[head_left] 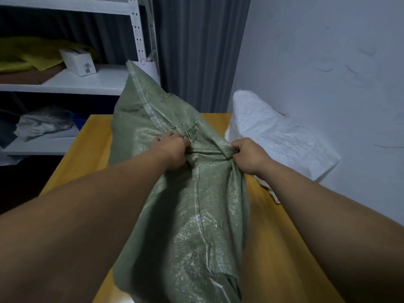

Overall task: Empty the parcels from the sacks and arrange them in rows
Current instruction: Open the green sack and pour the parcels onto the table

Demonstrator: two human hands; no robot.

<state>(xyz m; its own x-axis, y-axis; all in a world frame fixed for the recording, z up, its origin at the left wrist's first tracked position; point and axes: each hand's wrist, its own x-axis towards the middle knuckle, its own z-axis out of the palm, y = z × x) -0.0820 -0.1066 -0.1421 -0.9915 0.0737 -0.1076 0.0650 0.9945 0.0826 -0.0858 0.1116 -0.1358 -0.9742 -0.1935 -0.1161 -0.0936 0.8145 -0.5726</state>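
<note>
You're gripping the green sack (185,215) with both hands. Your left hand (172,152) is bunching the woven fabric right beside a frayed, torn patch, and your right hand (249,156) is clenching a gathered fold at the sack's right edge. The sack is lying lengthwise on the yellow surface (94,138), running from under your forearms out past your knuckles, where its far end is rising to a stitched corner. The weave is looking coarse and faintly shiny, and a pale seam is running down the middle between your hands. The sack is bulging, but its contents are hidden, and its near end is cut off by the frame.

Just beyond your right hand, a crinkled white sack (273,136) is sitting against the wall. Beyond your left hand, a white metal shelf (87,84) is holding a small white box (78,62).
</note>
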